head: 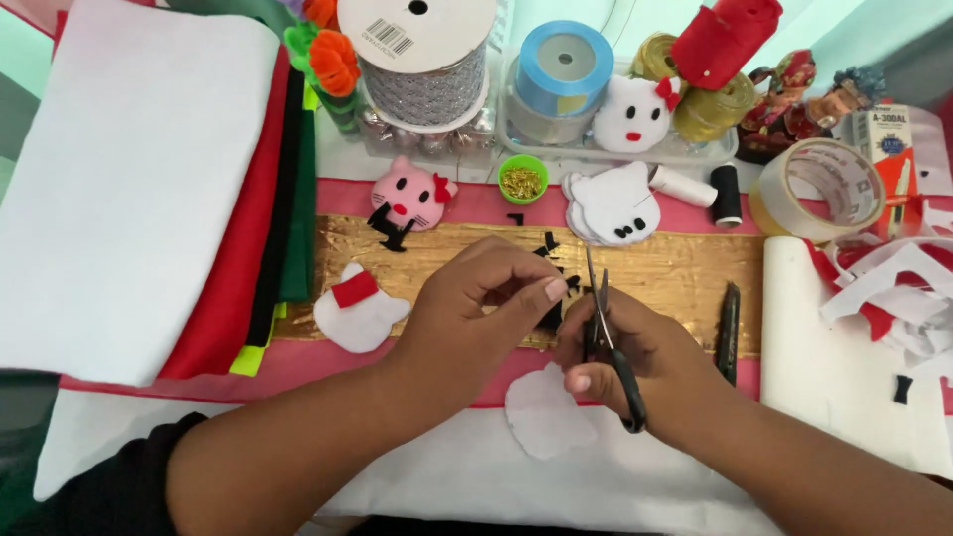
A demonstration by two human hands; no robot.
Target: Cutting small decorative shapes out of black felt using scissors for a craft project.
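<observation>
My left hand [481, 303] pinches a small piece of black felt [552, 314] between thumb and fingers, just left of the blades. In my right hand [635, 357] is a pair of black-handled scissors [606, 342], blades pointing away from me and touching the black piece. Both hands hover over a gold strip [685, 268] on the table. A white felt cat-head shape [544, 412] lies below my hands. To the left lies another white shape with a red bow [357, 308].
Stacked felt sheets [129, 179] fill the left side. At the back are a pink cat face [412, 197], a pile of white cat heads [613, 205], ribbon spools [427, 60], a green cup of pins [522, 179], black thread [727, 195] and a tape roll [819, 189]. Scraps [893, 288] lie right.
</observation>
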